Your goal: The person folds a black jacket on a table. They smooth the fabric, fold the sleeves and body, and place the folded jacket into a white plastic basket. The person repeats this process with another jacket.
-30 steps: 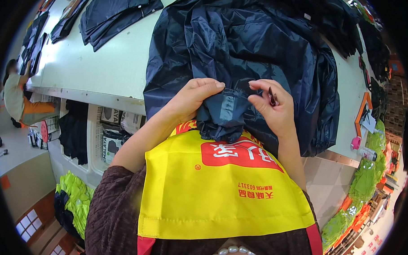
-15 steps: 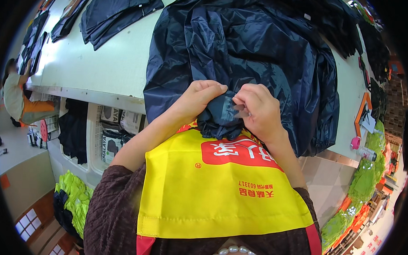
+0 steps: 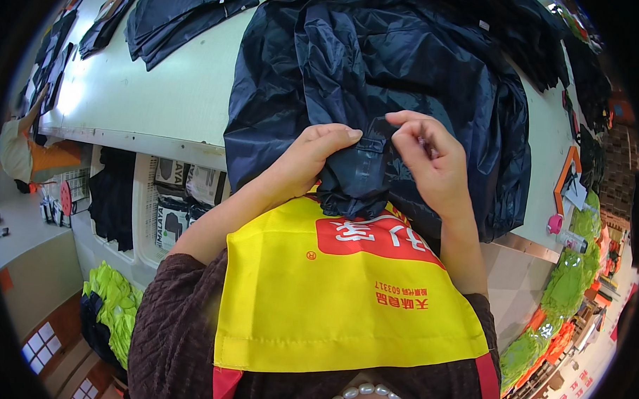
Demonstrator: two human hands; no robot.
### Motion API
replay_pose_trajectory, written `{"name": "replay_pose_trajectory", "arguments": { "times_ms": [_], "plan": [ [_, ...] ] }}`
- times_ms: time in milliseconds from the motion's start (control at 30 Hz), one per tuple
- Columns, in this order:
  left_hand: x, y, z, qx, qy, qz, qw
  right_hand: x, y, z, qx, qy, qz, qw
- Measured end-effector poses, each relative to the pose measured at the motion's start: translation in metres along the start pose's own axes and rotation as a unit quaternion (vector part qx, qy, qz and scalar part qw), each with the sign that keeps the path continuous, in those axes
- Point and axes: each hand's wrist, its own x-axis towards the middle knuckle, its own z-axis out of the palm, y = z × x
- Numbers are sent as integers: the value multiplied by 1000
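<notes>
Navy garment [image 3: 422,76] heaped on the pale worktable [image 3: 175,99], its gathered near end between the two hands, just above the person's yellow apron [image 3: 288,304]. Left hand [image 3: 303,157]: at the left edge of that end, thumb and fingers closed in a pinch on the cloth. Right hand [image 3: 433,161]: just to the right of the end, forefinger extended, thumb slightly apart from it, other fingers curled; a small object shows among them, too blurred to name, grip on it cannot be told. Garment material: thin, glossy, crumpled into long soft folds; one paler rectangular patch [image 3: 366,164] on the gathered end. Apron: smooth, lightly creased, one red printed panel. Far left on the table: one fanned stack of folded dark cloth [image 3: 185,22], flat and angular. Right side of the table: one orange frame [image 3: 563,181], one clear bottle [image 3: 573,241] with a pink cap.
</notes>
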Motion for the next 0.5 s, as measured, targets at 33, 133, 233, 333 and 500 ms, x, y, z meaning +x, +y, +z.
{"name": "replay_pose_trajectory", "arguments": {
  "times_ms": [33, 133, 233, 333, 500],
  "plan": [
    [-3, 5, 5, -10, 10, -4, 1000, -2, -2, -4, 26, -1, 21, 999],
    [-3, 6, 6, -24, 18, -10, 999, -7, 9, -32, 82, -95, 65, 990],
    [-1, 4, 4, -19, 2, -5, 1000, -15, 4, -35, -59, -119, 20, 991],
    [-1, 5, 6, -10, 1, -1, 1000, -16, -6, -38, -225, -167, -5, 960],
    [-2, 5, 6, -1, 8, 2, 1000, -16, -3, -32, -336, -147, -135, 920]
  ]
}}
